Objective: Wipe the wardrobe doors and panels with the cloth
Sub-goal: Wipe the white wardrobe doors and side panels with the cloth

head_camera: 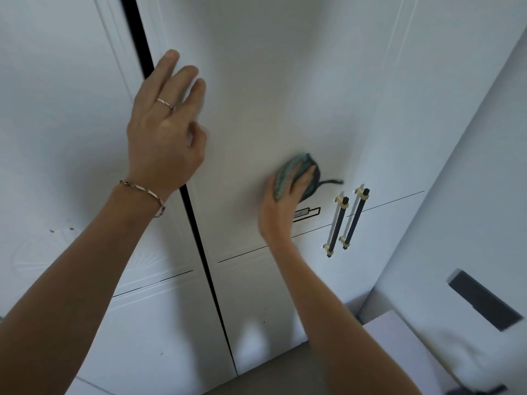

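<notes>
Left forearm: enters from the lower left and reaches up across the wardrobe front, with a thin metal bracelet at the wrist.
Right forearm: enters from the lower right and runs up to the middle door.
Left hand: fingers straight and loosely spread, holding nothing; it lies over the dark gap between the left door and the middle door, with its fingertips on or very near the middle door. Whether they truly touch, the blur does not let me tell. A slim ring sits on one finger.
Right hand: presses the cloth flat against the middle door, fingers extended over it.
Cloth: a bunched, teal and dark rag, lying against the middle door at about handle height, just left of the handles; a dark strand of it sticks out to the right.
Label: a small black-outlined sticker on the middle door, just below the cloth and beside the right hand.
Handles: two dark bars with brass-coloured ends, side by side, one each on the middle door and the right door.
Doors: white, each crossed by a thin dark horizontal line in its lower part; small dark specks mark the left door.
Floor: a grey strip at the foot of the wardrobe.
</notes>
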The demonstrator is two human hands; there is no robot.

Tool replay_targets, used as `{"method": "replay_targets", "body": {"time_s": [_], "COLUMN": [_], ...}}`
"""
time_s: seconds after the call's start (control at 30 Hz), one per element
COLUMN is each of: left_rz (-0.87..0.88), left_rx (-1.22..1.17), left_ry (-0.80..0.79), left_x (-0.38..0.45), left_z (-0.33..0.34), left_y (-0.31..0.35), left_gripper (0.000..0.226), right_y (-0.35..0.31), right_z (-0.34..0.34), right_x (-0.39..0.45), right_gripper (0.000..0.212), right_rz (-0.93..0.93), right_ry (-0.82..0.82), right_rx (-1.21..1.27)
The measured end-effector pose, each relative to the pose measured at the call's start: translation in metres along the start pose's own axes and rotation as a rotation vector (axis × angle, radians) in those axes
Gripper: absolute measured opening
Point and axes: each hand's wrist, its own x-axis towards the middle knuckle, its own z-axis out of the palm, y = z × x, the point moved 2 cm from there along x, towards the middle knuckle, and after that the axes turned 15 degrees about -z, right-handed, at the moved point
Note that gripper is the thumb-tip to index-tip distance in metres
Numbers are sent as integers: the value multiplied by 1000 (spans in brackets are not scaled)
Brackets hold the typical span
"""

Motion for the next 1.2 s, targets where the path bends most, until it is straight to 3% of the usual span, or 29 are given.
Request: {"method": "replay_targets", "body": {"time_s": [0.1,0.33,0.67,0.8,1.0,1.2], "left_rz": [7,11,34,32,28,27], "left_rx": [-5,-29,-26,-20,-32,-20], "left_ry": [14,62,55,68,66,35], "left_x": [0,-1,1,0,0,1], "left_z": [1,9,9,9,8,5], "left_y": [0,-1,-4,-4,-6,-3], "left_gripper": [44,45,44,42,42,41], "right_y": [-6,-1,-69,-75,-6,-5], "right_z": [20,6,-4,10,22,21], "right_x": [-36,-44,64,56,-41,-36], "right_gripper": [83,69,55,60,74,77], "right_rz": [-60,-190,-640,-649,-709,-691], "right_ry": [-149,-254,-113,-162,-407,-377], "right_rx": [-76,-332,-307,-300,-445,-479]}}
